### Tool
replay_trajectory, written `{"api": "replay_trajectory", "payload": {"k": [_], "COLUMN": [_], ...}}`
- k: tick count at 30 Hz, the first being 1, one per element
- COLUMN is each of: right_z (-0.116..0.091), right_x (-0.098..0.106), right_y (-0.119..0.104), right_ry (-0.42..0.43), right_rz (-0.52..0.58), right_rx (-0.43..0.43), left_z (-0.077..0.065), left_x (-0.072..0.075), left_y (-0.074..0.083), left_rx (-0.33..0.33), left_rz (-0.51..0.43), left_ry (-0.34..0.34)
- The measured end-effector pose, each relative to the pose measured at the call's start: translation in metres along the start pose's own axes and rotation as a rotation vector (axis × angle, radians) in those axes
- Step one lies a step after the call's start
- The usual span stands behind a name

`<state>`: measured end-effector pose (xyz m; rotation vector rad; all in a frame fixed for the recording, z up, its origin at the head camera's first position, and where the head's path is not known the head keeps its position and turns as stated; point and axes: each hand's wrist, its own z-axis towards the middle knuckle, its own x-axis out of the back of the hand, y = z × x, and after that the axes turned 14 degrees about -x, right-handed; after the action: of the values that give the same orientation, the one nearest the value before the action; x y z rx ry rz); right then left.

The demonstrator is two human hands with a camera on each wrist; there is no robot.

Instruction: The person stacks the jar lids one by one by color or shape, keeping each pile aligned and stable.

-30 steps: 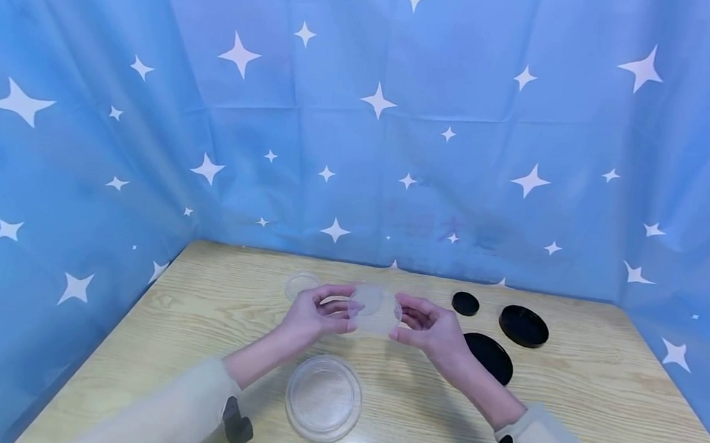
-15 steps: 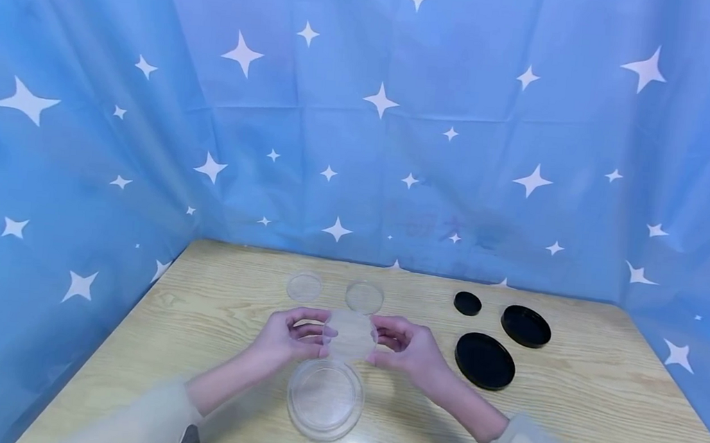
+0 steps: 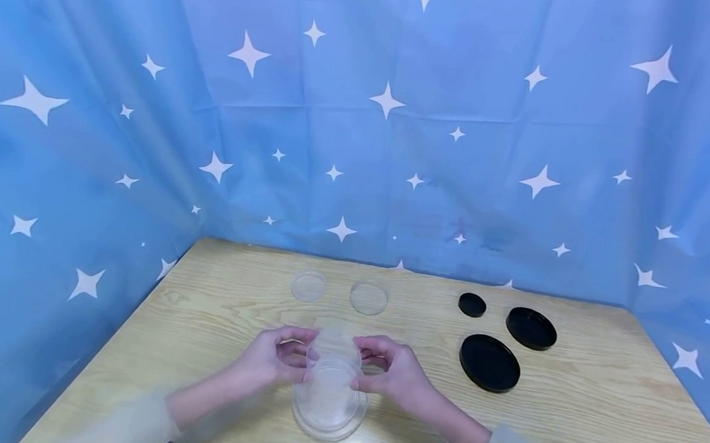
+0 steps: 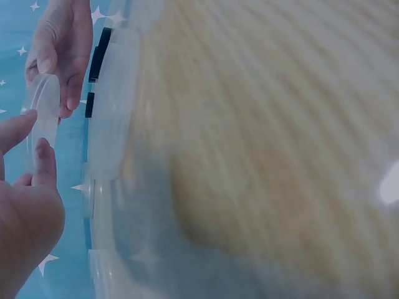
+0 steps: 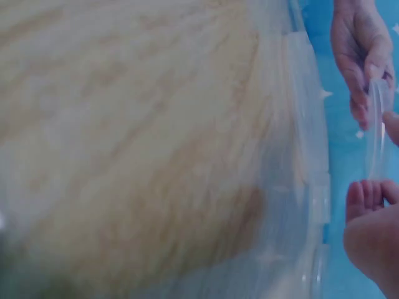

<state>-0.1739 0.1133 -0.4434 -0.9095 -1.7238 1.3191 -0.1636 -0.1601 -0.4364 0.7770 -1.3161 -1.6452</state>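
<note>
Both hands grip one shallow clear round dish (image 3: 335, 345), like a petri dish, from opposite sides. My left hand (image 3: 275, 358) pinches its left edge between thumb and fingers, and my right hand (image 3: 390, 367) does the same at the right edge. It is held above the wooden table, overlapping the far part of a larger clear round dish (image 3: 327, 428) in the head view. A raised rim shows on the held dish (image 4: 48, 103) in the left wrist view. In the right wrist view the dish (image 5: 376, 137) is seen nearly edge-on between the hands.
Two smaller clear round dishes (image 3: 309, 286) lie at the back middle of the table (image 3: 231, 288). To the right are three shallow black round dishes: a small one (image 3: 472, 304), a medium one (image 3: 531, 328) and a large one (image 3: 490, 363). A blue star-patterned curtain (image 3: 312, 135) hangs behind.
Both hands have brought the held dish toward the person and slightly left, from over the back of the table to over the large clear dish. A small clear dish behind it is now uncovered.
</note>
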Motion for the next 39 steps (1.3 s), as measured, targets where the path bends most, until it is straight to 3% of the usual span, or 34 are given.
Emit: {"api": "replay_trajectory", "payload": {"k": [10,17,23,39], "right_z": [-0.006,-0.010,-0.010,-0.011], "right_x": [-0.012,-0.017,-0.019,-0.015], "right_y": [0.005,0.009,0.011,0.004], "right_ry": [0.061,0.077,0.083,0.102], "right_rz": [-0.193,-0.258,-0.296,-0.536], "right_rx": [-0.026,-0.042,-0.038,-0.034], "left_z": [-0.017,-0.024,-0.026,-0.022], "left_x": [0.002,0.000,-0.002,-0.004], "left_y": [-0.007,-0.012,-0.017,-0.017], "left_rx": [0.002,-0.013,-0.038,0.020], "left_rz": [0.096,0.207,0.278,0.394], "left_ry": [-0.051,-0.059,-0.065,-0.115]}}
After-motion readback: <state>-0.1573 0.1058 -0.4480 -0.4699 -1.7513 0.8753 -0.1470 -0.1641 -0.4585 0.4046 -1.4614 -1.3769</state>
